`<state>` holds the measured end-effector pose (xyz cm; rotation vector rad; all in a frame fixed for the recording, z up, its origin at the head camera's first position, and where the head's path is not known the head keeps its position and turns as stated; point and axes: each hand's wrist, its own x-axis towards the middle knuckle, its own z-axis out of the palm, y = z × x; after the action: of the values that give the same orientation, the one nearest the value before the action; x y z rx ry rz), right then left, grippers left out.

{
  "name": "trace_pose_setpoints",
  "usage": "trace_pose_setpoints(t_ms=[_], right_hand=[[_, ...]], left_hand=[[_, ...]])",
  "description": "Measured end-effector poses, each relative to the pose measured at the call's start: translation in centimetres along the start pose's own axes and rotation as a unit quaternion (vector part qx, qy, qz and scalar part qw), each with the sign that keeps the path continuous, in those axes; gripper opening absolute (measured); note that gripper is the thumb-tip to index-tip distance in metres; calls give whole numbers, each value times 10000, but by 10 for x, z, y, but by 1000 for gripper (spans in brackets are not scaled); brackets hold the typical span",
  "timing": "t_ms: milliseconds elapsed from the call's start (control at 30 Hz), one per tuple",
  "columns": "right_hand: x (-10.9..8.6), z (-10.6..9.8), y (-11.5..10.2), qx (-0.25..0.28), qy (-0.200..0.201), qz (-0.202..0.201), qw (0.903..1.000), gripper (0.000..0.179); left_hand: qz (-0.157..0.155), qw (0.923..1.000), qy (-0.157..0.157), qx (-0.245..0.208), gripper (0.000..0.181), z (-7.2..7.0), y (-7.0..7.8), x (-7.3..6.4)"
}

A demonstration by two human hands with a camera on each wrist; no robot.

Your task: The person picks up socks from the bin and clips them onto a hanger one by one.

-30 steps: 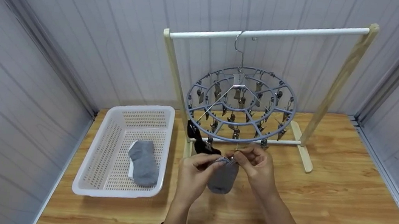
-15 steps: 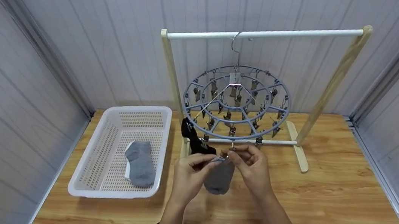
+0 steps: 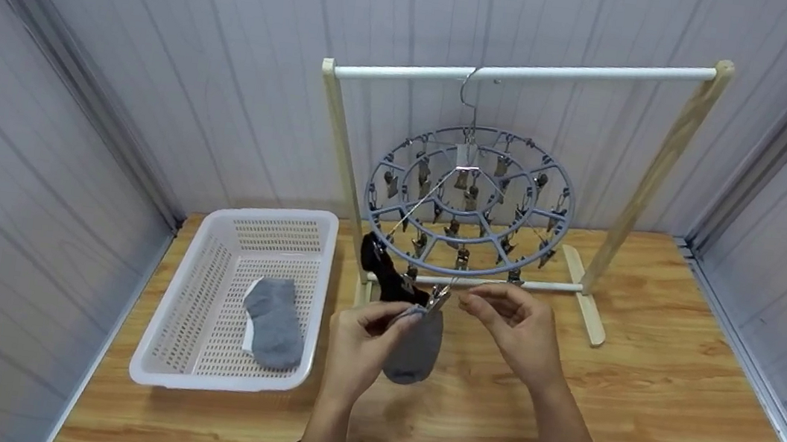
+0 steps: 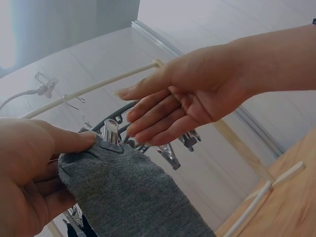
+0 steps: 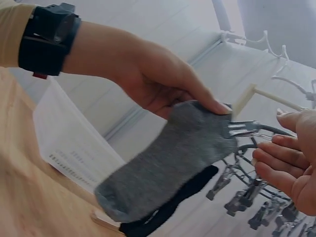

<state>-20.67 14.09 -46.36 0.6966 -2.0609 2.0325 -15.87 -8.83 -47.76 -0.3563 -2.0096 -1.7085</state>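
Observation:
My left hand (image 3: 364, 341) pinches a grey sock (image 3: 415, 351) by its cuff. A metal clip (image 4: 111, 133) bites the same cuff edge beside the left thumb. It hangs from the front rim of a round blue-grey clip hanger (image 3: 462, 271). My right hand (image 3: 515, 330) is just right of the clip, its fingers loosely bent and apart from it, holding nothing. Behind the left hand, a black sock (image 3: 393, 281) hangs from the hanger's left side. In the right wrist view the grey sock (image 5: 168, 158) dangles toe down in front of the black one.
The hanger hooks over the white bar (image 3: 592, 73) of a wooden-legged rack (image 3: 658, 178). More metal clips dangle all round it. To the left stands a white plastic basket (image 3: 150, 371) with a grey sock (image 3: 276, 323) on something white. Panelled walls enclose the wooden tabletop (image 3: 701, 409).
The right hand has let go of the clip and moved right. The clip now sits on the grey sock's cuff. The left hand, still pinching the sock, has shifted slightly left.

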Motion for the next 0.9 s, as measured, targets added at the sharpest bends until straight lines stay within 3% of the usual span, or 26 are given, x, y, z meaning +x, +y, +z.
trace_pose_setpoints(t_ms=[300,600,733,900], right_hand=[[3,-30,-12,-190,493,-183,9984,6],[4,-39,-14,-552,942,-219,9938,5],[6,-38,-11,-915,938,-104,9913,10],[6,-33,-3,-1065,649,13,9922,24]], left_hand=[[-147,9997,25,203,10,-10,-2,0],[-147,9997,115,152,9,-19,3,2],[-176,9992,232,291,8,-22,6,1],[-250,9987,205,384,8,-27,9,0]])
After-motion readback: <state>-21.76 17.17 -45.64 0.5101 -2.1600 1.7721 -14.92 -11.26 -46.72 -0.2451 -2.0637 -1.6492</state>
